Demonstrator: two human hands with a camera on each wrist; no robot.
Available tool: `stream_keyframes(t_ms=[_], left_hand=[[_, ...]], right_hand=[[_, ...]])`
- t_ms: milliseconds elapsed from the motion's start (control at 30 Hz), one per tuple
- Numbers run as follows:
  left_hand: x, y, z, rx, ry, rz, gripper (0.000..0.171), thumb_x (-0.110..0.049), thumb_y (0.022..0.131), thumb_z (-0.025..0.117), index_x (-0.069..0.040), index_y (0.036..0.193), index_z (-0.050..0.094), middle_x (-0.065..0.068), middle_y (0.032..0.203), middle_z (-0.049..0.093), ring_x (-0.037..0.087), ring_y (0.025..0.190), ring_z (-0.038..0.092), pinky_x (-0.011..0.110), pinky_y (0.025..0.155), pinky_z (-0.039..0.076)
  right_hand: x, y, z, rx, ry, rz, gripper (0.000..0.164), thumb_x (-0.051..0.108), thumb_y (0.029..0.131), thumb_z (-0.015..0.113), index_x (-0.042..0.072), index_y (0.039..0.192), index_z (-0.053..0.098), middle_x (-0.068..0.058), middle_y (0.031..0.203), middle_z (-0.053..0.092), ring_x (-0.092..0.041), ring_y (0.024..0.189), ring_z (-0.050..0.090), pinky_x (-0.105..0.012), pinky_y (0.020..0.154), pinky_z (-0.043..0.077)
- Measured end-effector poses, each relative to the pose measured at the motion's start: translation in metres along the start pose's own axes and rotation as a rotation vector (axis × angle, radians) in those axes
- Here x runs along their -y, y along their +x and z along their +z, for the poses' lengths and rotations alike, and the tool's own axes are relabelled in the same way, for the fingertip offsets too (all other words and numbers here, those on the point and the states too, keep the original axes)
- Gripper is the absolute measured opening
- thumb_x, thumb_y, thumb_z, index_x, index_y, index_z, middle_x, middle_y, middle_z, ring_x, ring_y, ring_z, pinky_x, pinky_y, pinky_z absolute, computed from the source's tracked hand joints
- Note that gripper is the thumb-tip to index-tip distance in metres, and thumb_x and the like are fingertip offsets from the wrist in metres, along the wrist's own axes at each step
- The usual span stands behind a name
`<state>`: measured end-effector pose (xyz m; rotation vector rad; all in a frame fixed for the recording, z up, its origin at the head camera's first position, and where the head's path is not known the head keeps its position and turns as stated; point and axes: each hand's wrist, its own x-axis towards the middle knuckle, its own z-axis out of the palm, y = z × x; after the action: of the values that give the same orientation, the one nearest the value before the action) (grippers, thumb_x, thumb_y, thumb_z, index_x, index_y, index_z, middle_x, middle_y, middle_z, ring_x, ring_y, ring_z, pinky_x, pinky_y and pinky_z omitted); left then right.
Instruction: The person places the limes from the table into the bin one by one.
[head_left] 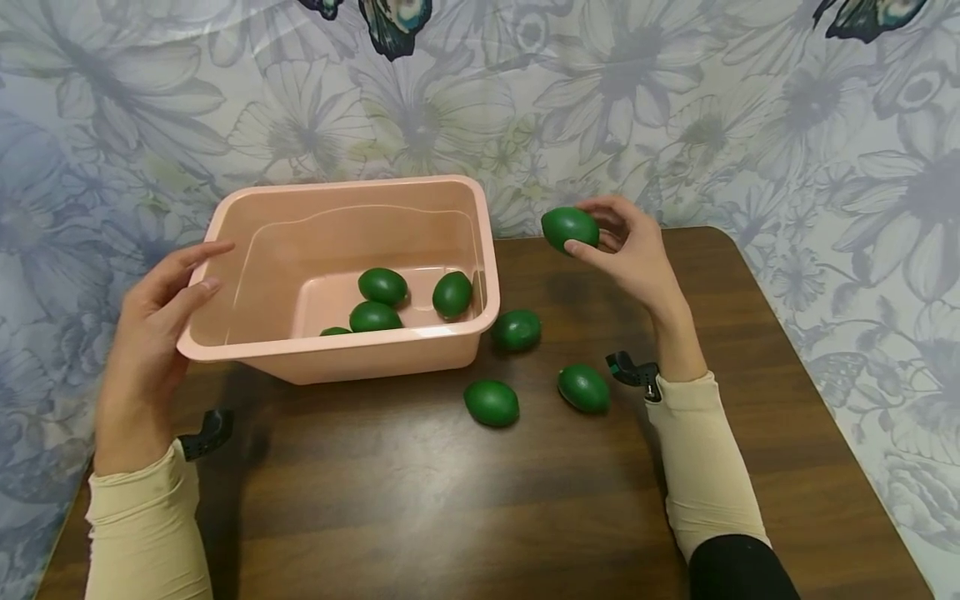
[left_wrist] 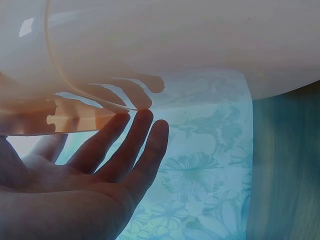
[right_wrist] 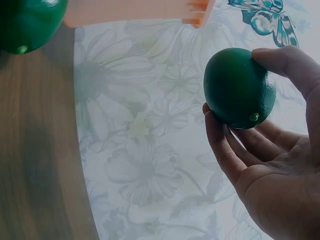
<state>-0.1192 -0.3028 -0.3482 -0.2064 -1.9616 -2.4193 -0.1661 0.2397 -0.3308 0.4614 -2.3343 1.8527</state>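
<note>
My right hand [head_left: 626,250] holds a glossy green lime [head_left: 567,229] between thumb and fingers, above the table to the right of a pink plastic basin [head_left: 390,358]. In the right wrist view the lime [right_wrist: 239,89] shows its small pale tip. At the basin's left end, my left hand [head_left: 153,333] grips the rim, thumb and index finger over the edge. The other fingers [left_wrist: 159,137] reach along the outer wall in the left wrist view. Several limes lie inside the basin, among them one lime [head_left: 452,294] near its right wall.
Three more limes lie on the brown wooden table [head_left: 420,508]: one lime [head_left: 517,330] beside the basin, another lime [head_left: 492,403] in front, a third lime [head_left: 584,388] near the right wrist. Behind the table rises a wall with flowered paper [head_left: 615,108].
</note>
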Motion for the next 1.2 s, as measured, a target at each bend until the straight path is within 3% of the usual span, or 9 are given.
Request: stream_keyframes(t_ms=[233,567,700,967,1200], left_hand=[[0.002,-0.001,-0.003,0.014,-0.011,0.024,0.046,0.005,0.106,0.053,0.005,0.152,0.05,0.014,0.137,0.064,0.022,0.088,0.08,0.035,0.056,0.064],[0.002,0.001,-0.001,0.004,-0.006,0.023,0.046,0.004,0.106,0.055,0.005,0.151,0.051,0.015,0.133,0.065,0.021,0.089,0.079,0.034,0.057,0.064],[0.001,0.0,-0.003,-0.003,-0.004,0.018,0.046,0.004,0.105,0.055,0.005,0.151,0.052,0.014,0.134,0.065,0.021,0.089,0.079,0.034,0.057,0.064],[0.003,0.001,-0.002,0.015,0.002,0.013,0.046,0.002,0.106,0.055,0.003,0.152,0.051,0.013,0.14,0.061,0.021,0.09,0.079,0.035,0.058,0.064],[0.003,0.0,-0.002,0.009,-0.01,0.016,0.046,0.002,0.106,0.055,0.003,0.152,0.051,0.013,0.143,0.059,0.021,0.092,0.079,0.035,0.059,0.065]], right_hand=[[0.009,0.012,0.012,-0.052,-0.002,-0.008,0.048,0.006,0.09,0.081,0.001,0.135,0.066,-0.012,0.126,0.071,-0.016,0.109,0.069,-0.023,0.094,0.058],[0.014,0.031,0.03,-0.093,-0.014,-0.079,0.046,0.003,0.089,0.081,-0.003,0.132,0.067,-0.018,0.124,0.073,-0.012,0.105,0.071,-0.027,0.093,0.058],[0.013,0.033,0.033,-0.092,0.007,-0.077,0.046,0.004,0.089,0.081,-0.003,0.132,0.067,-0.017,0.124,0.073,-0.013,0.106,0.071,-0.026,0.093,0.059],[0.035,0.033,0.041,-0.148,0.072,-0.135,0.042,0.003,0.088,0.081,-0.001,0.128,0.07,-0.013,0.121,0.074,-0.018,0.106,0.071,-0.027,0.092,0.059],[0.04,0.038,0.065,-0.133,0.056,-0.168,0.044,0.001,0.088,0.081,-0.005,0.129,0.068,-0.019,0.125,0.072,-0.018,0.11,0.07,-0.027,0.091,0.06]])
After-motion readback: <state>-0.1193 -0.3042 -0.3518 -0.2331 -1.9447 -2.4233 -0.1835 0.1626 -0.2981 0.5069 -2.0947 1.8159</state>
